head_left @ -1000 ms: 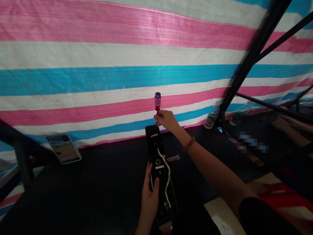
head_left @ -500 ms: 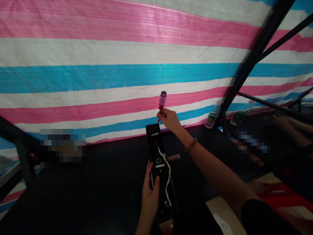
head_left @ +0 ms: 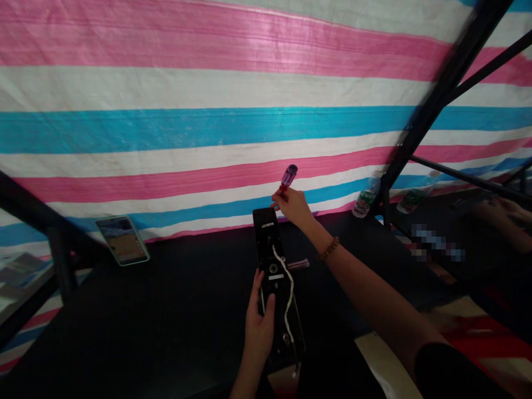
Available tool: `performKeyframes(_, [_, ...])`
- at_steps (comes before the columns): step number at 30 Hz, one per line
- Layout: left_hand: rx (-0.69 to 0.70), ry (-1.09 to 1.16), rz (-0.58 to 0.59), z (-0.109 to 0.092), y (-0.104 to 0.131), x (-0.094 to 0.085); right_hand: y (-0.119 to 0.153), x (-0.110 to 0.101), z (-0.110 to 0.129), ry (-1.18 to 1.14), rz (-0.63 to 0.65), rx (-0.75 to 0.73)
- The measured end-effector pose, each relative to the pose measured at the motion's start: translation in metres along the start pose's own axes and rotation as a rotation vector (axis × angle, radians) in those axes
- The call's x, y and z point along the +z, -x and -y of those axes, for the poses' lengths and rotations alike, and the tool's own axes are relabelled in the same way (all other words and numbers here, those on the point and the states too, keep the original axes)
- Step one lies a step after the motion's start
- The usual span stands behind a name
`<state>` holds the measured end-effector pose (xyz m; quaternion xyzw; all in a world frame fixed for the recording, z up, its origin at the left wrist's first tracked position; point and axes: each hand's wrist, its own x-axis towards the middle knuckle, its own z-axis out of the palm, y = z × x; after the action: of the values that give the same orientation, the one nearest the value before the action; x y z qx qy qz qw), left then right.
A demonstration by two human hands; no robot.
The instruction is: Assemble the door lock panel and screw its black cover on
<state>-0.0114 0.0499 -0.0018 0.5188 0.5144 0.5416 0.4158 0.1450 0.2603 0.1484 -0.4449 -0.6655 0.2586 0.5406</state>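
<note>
A long black panel, which looks like part of an electronic door lock, lies in front of me with its far end towards the striped sheet. A white cable runs along it. My left hand grips the panel's left side, thumb on top. My right hand is closed on a screwdriver with a clear purple handle and a red collar. The screwdriver leans to the right at the panel's far right corner. Its tip is hidden, so contact cannot be made out.
A lit phone leans at the back left of the black table. Beside the panel lies a slim shiny item. Two water bottles stand near the black metal frame. Another person's hands are at the far right.
The screwdriver, nearly upright before, now tilts to the right, and my right hand has shifted slightly. My left hand keeps its hold on the panel. The view has moved a little.
</note>
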Motion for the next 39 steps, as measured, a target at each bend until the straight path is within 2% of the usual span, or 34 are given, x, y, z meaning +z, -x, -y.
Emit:
performKeyframes(4, [-0.003,0.003,0.000,0.001,-0.001,0.000,0.005,-0.003,0.001,0.019,-0.072,0.045])
performKeyframes(7, [-0.009,0.013,-0.018,0.000,0.001,0.003,0.015,-0.008,-0.001,-0.016,-0.180,0.042])
performKeyframes(11, [-0.024,0.012,-0.048,-0.003,0.005,0.009,0.045,-0.014,-0.013,-0.140,-0.402,0.035])
performKeyframes(13, [-0.042,0.006,-0.066,-0.006,0.003,0.003,0.068,-0.020,-0.026,-0.181,-0.469,0.078])
performKeyframes(16, [0.010,-0.130,-0.147,-0.011,-0.013,-0.028,0.113,-0.031,-0.049,-0.186,-0.527,0.181])
performKeyframes(18, [0.130,-0.385,-0.244,-0.011,-0.032,-0.059,0.146,-0.038,-0.063,-0.215,-0.627,0.203])
performKeyframes(19, [0.160,-0.517,-0.256,-0.009,-0.043,-0.075,0.162,-0.042,-0.068,-0.237,-0.668,0.220])
performKeyframes(20, [0.155,-0.635,-0.228,-0.007,-0.053,-0.089,0.176,-0.045,-0.072,-0.274,-0.715,0.245])
performKeyframes(22, [0.123,-0.781,-0.087,0.000,-0.069,-0.110,0.197,-0.049,-0.075,-0.370,-0.776,0.301])
performKeyframes(24, [0.128,-0.864,0.007,0.007,-0.077,-0.118,0.211,-0.053,-0.073,-0.446,-0.812,0.341])
performKeyframes(26, [0.153,-0.915,0.042,0.011,-0.079,-0.116,0.219,-0.055,-0.069,-0.488,-0.829,0.373])
performKeyframes(29, [0.147,-0.960,0.025,0.010,-0.079,-0.108,0.231,-0.056,-0.061,-0.513,-0.850,0.410])
performKeyframes(33, [0.106,-1.006,0.015,0.005,-0.079,-0.103,0.254,-0.047,-0.045,-0.525,-0.864,0.441])
performKeyframes(39, [0.092,-1.130,0.043,0.000,-0.080,-0.092,0.268,-0.034,-0.007,-0.588,-0.750,0.450])
